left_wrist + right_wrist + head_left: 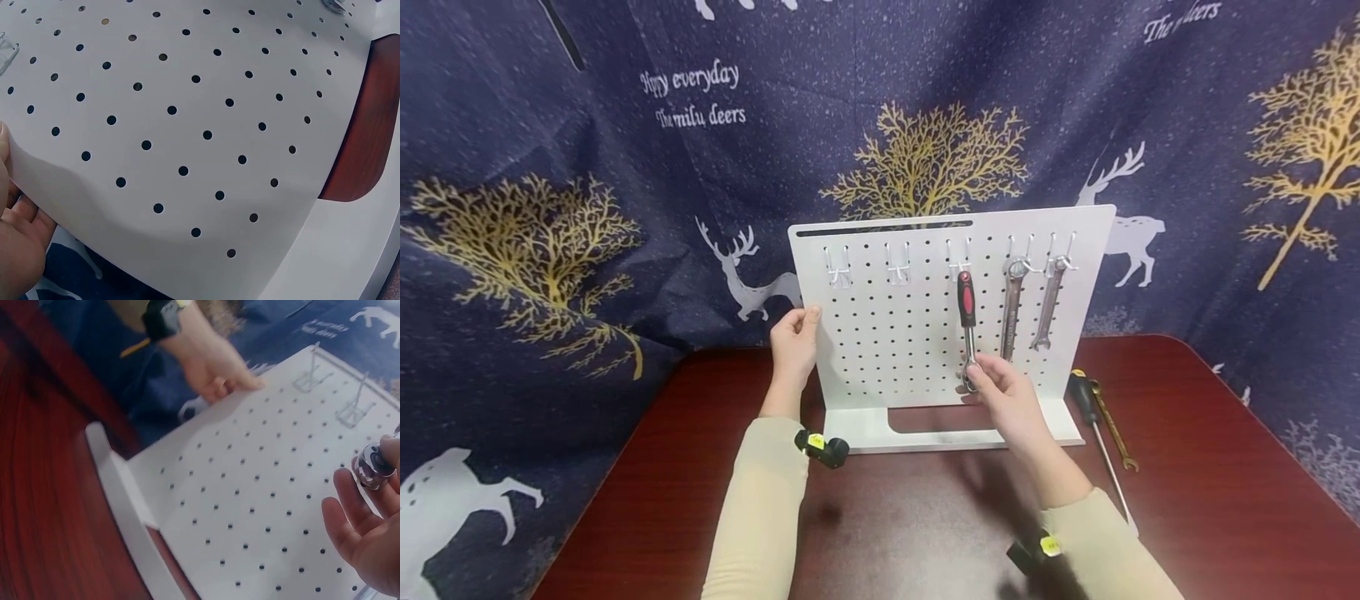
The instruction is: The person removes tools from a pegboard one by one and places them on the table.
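A white pegboard [880, 350] stands upright on its base. My left hand [793, 346] grips its left edge, thumb in front and fingers behind, as the left wrist view also shows on the board's edge [94, 212]. A ratchet wrench [967, 300] with a black and red handle hangs handle-up before the third hook [958, 258]. Low on the tool, my right hand [1011, 400] pinches its round metal head [373, 465] between thumb and fingers. Whether the handle's end is on the hook cannot be made out. Right of it hang a large combination wrench [1012, 308] and a smaller one [1048, 304].
Two more hooks, the far-left hook [838, 271] and its neighbour [898, 265], hold nothing. On the red-brown table [1180, 417], right of the board, lie a black-handled screwdriver [1084, 396] and a brass-coloured wrench [1116, 429]. A blue patterned cloth [760, 167] hangs behind.
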### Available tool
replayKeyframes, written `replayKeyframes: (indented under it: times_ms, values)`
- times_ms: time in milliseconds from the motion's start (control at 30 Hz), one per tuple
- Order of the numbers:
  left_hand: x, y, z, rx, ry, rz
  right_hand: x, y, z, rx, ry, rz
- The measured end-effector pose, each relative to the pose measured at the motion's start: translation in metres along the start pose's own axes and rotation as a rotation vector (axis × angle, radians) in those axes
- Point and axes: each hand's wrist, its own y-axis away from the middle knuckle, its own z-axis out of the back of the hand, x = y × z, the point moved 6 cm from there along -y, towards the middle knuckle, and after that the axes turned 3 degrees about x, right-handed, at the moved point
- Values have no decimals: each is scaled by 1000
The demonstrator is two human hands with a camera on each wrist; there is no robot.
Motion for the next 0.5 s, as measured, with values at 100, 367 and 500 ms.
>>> replayKeyframes:
  times_ms: [100,367,500]
  values:
    - [0,1,-1,0,0,-2,4,6,-1,12,-22,23]
    - [0,1,0,-17,10,3,17,13,0,54,-33,84]
    - [0,0,-1,-16,15,-2,21,17,3,25,-13,71]
